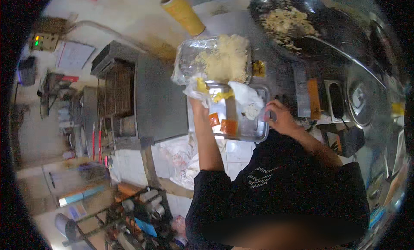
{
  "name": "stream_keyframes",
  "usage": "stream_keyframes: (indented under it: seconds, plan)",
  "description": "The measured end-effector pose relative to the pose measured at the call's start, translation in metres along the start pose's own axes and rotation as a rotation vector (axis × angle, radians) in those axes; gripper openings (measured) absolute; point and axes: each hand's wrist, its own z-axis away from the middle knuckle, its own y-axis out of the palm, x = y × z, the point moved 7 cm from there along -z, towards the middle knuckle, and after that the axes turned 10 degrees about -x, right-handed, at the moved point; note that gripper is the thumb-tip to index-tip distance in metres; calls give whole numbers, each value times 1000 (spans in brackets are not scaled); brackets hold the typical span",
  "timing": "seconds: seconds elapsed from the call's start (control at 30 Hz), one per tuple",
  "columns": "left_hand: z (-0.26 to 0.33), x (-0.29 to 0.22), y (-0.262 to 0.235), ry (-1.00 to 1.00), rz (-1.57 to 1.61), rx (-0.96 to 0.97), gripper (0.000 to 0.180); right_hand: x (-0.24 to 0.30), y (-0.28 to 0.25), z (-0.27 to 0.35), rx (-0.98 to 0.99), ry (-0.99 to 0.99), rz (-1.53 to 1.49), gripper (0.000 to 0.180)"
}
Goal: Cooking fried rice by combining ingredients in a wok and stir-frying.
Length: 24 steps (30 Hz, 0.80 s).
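Note:
A shallow metal tray (261,131) lies before me, holding two orange packets (229,127), a crumpled white plastic bag (246,97) and some yellow pieces (223,95). My right hand (279,117) is at the tray's right rim, its fingers curled round the edge. Over the tray's left side reaches my left hand (197,99); thin whitish plastic (195,91) covers its fingers, so their pose is hidden. Just beyond the tray sits a clear plastic-lined container (183,56) with pale, crumbly food (226,58) that looks like rice.
At the far right, a dark wok (327,17) holds rice-like food (286,25) and a long-handled metal ladle (340,51). A yellow roll (183,13) stands behind the lined container. Right of the tray are a narrow metal container (334,99) and a round lid (361,99).

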Motion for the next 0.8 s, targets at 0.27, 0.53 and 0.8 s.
stream_keyframes:
  seconds: [0.27,0.53,0.8]
  plan:
    - [12,-4,239,190,-391,509,28,34,-36,33,230,108,-235,20]
    - [-68,109,358,467,-864,674,49,60,-88,49,242,10,-104,24]
    - [-23,22,364,830,-993,641,45,23,-297,-28,-490,-14,603,21]
